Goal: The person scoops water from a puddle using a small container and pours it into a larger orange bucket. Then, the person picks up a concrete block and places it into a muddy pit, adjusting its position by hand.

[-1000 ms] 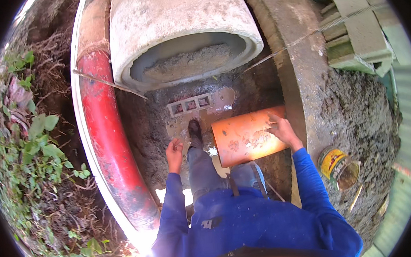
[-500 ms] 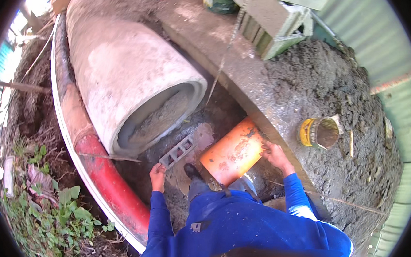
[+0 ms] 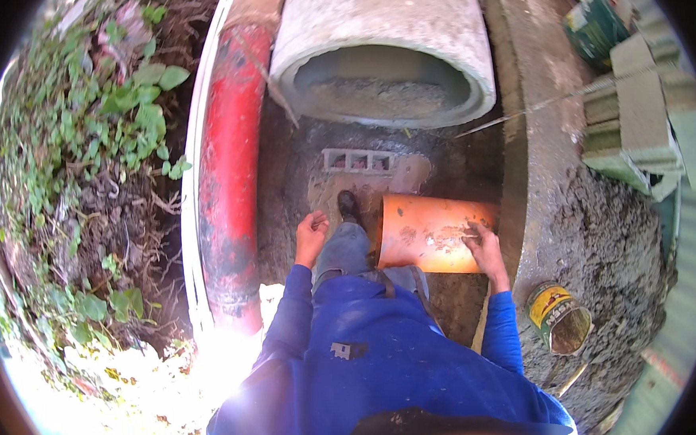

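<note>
An orange pipe section (image 3: 425,233), smeared with mud, lies crosswise in the trench beside my legs. My right hand (image 3: 486,253) is on its right part, fingers bent against the surface. My left hand (image 3: 311,237) hovers over the trench floor left of my boot (image 3: 349,207), its fingers curled in with nothing visible in them. Just beyond the boot a grey hollow block (image 3: 359,162) lies on the wet floor, apart from both hands.
A large concrete pipe (image 3: 383,16) fills the trench's far end. On the left runs a red pipe (image 3: 237,168) beside a white edge, with plants (image 3: 109,96) outside. To the right are a concrete ledge (image 3: 542,62), wet mortar (image 3: 597,258), a yellow-labelled can (image 3: 560,316) and blocks (image 3: 633,120).
My view has turned, so the trench now runs straight ahead. My left hand is farther from the hollow block. The right hand's fingers sit farther onto the orange pipe.
</note>
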Motion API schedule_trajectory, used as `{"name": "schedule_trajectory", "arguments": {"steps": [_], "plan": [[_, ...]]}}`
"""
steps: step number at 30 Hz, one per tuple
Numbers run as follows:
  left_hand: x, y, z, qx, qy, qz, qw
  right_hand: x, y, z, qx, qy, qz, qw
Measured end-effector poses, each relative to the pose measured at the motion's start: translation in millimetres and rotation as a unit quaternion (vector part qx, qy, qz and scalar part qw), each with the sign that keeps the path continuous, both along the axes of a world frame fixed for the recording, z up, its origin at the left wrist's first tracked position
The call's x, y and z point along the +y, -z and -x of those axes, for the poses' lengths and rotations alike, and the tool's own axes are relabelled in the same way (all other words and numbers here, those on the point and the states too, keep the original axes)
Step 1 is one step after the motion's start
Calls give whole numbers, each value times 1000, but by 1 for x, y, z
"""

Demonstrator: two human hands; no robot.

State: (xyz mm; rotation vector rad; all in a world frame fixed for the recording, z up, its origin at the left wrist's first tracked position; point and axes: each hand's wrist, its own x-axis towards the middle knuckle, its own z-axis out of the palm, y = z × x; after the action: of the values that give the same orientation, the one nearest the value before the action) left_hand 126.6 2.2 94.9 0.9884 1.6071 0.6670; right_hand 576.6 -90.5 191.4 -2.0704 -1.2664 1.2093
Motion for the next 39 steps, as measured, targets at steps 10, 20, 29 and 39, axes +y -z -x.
{"name": "schedule_trajectory", "arguments": {"steps": [10, 20, 29, 39], "plan": [[-29, 74, 36, -105, -150, 124, 975, 127, 4, 24, -34, -168, 14, 985], [-35, 193, 53, -29, -66, 149, 986, 175, 123, 14, -10, -203, 135, 970], [53, 354, 50, 242, 88, 82, 963, 181, 470, -48, -122, -277, 138, 943], [194, 507, 12, 253, 28, 23, 967, 247, 632, 32, 51, -59, 131, 988]]}}
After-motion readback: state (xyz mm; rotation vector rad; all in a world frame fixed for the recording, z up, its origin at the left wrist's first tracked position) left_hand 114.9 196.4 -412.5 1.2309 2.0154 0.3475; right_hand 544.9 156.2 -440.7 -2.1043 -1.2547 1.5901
